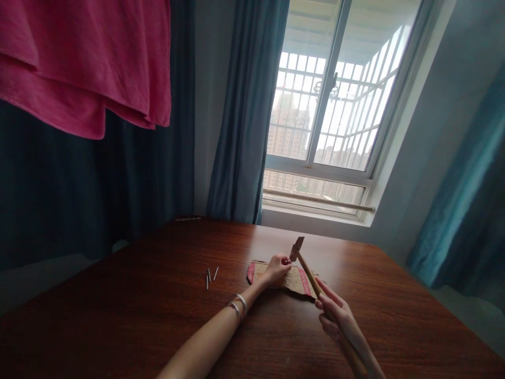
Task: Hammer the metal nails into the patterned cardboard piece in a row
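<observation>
My right hand (336,311) is wrapped round the wooden handle of a hammer (308,272). The hammer's head is raised at a slant just beside and above my left fingertips. My left hand (278,267), fingers pinched together, rests over a piece of cardboard (292,280). Whatever those fingers hold, if anything, is too small or hidden to make out. Pink printed bands and many small dark marks cover the cardboard, and its edges are ragged. Several loose nails (209,277) lie on the table to the left of it.
A brown wooden table (158,310) spreads beneath both hands. Behind it are a barred window (323,100) and blue curtains (244,121). A pink cloth (98,63) hangs at the upper left. Two bracelets (239,306) circle my left wrist.
</observation>
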The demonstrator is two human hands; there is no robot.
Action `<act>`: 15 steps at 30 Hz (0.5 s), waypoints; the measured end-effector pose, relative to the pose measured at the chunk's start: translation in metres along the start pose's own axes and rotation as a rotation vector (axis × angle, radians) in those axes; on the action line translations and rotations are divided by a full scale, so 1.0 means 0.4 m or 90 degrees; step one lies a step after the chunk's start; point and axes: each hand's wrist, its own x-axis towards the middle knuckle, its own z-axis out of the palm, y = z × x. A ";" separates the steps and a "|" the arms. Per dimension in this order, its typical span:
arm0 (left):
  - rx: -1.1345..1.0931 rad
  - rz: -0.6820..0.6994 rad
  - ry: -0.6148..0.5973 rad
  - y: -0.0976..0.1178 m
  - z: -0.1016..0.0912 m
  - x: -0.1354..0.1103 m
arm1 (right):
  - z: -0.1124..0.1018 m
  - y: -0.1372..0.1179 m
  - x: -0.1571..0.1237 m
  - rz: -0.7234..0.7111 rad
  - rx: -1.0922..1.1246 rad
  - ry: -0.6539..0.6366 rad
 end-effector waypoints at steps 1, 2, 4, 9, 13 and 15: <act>0.000 0.001 -0.001 -0.001 0.000 0.000 | -0.001 0.000 0.001 -0.009 0.001 0.003; 0.000 0.002 -0.001 -0.003 0.001 0.000 | -0.003 0.000 0.003 -0.017 0.001 0.005; 0.002 0.003 -0.003 -0.004 0.001 0.001 | -0.005 0.001 0.006 -0.020 -0.002 0.002; 0.012 -0.018 -0.007 -0.003 0.003 0.002 | -0.005 0.002 0.007 -0.005 -0.011 0.006; -0.013 -0.025 -0.026 -0.003 -0.001 0.006 | -0.002 0.001 0.005 -0.034 -0.011 0.024; -0.022 -0.025 -0.036 -0.004 -0.003 0.007 | -0.001 0.000 0.003 -0.019 -0.024 0.017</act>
